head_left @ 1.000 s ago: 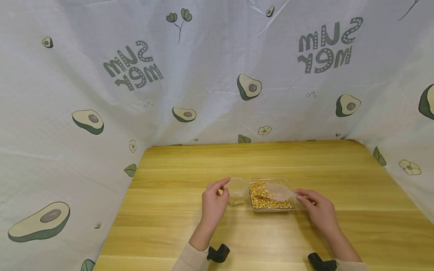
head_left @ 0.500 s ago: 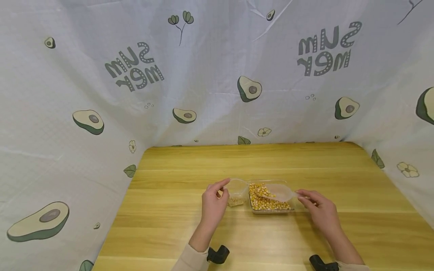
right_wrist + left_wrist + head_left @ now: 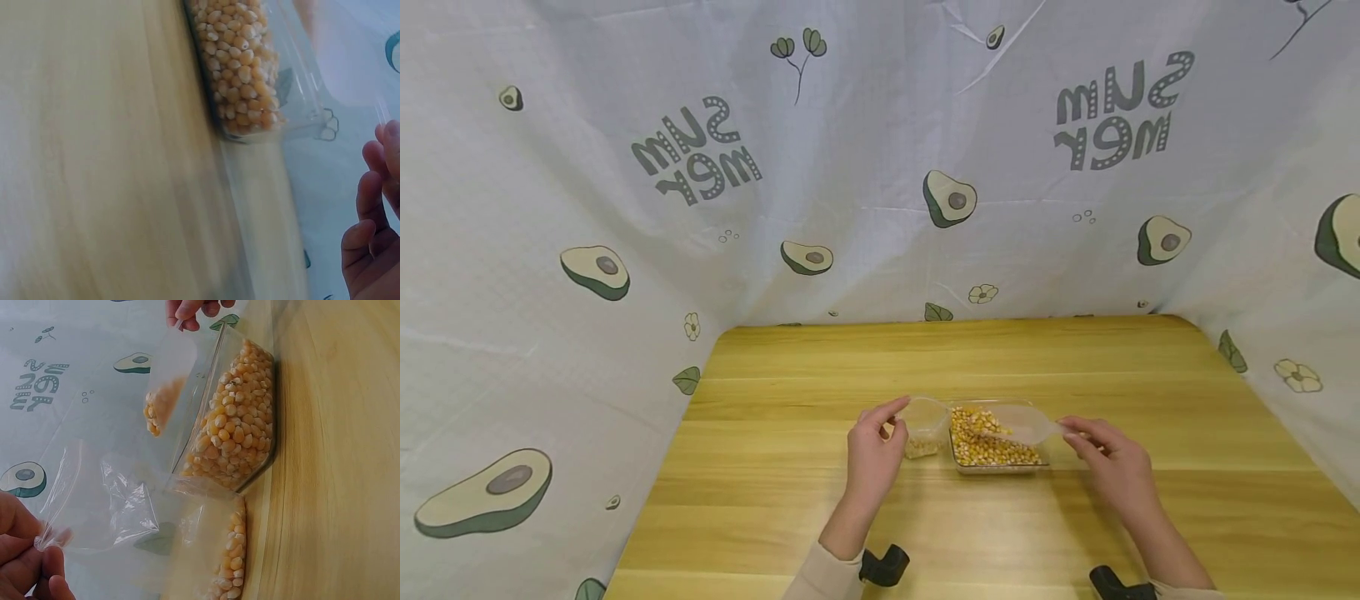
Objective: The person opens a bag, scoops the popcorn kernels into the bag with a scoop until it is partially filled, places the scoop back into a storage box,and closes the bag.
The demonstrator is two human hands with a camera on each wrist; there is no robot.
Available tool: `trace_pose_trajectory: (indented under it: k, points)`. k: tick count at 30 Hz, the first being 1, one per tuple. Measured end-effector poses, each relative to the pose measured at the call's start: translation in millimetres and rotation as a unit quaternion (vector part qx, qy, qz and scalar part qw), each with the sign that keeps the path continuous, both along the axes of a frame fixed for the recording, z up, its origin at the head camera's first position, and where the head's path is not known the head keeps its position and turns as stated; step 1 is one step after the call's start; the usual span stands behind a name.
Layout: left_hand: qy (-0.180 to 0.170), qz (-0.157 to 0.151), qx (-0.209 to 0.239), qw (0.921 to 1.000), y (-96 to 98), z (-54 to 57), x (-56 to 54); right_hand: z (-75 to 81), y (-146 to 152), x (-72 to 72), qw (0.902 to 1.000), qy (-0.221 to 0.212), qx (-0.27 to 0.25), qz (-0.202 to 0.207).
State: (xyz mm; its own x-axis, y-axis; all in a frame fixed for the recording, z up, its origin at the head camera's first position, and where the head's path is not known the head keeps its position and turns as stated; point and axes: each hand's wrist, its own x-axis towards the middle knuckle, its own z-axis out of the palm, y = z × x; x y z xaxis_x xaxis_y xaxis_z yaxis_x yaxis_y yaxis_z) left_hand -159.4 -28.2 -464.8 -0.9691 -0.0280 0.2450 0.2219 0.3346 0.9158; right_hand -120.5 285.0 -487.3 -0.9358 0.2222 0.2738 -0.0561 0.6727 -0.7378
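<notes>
A clear rectangular container point(image 3: 992, 469) of yellow corn kernels point(image 3: 234, 419) stands on the table. Left of it a clear plastic bag point(image 3: 128, 509) stands with its mouth held up and some kernels at its bottom. My left hand point(image 3: 877, 446) pinches the bag's edge between thumb and fingers. With thumb and fingertips my right hand point(image 3: 1108, 462) pinches the handle of a translucent scoop point(image 3: 1028, 423). In the left wrist view the scoop is tilted above the container, with kernels at its lower end.
The wooden table point(image 3: 775, 483) reaches back to a white curtain point(image 3: 865, 150) printed with avocados, which also runs along both sides. A black wrist mount point(image 3: 884, 566) sits on the left arm, another black mount point(image 3: 1120, 585) on the right.
My right hand and the scoop have shifted slightly to the right. The left hand keeps its hold on the bag, nearly still.
</notes>
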Motion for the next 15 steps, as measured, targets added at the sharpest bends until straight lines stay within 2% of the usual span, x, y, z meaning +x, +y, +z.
trace_pose_trajectory:
  k: [15]
  points:
    - [-0.002,-0.002,0.003,1.0000,4.1,-1.0,0.3,18.8,-2.0,2.3,0.9998,0.017,0.010,0.000]
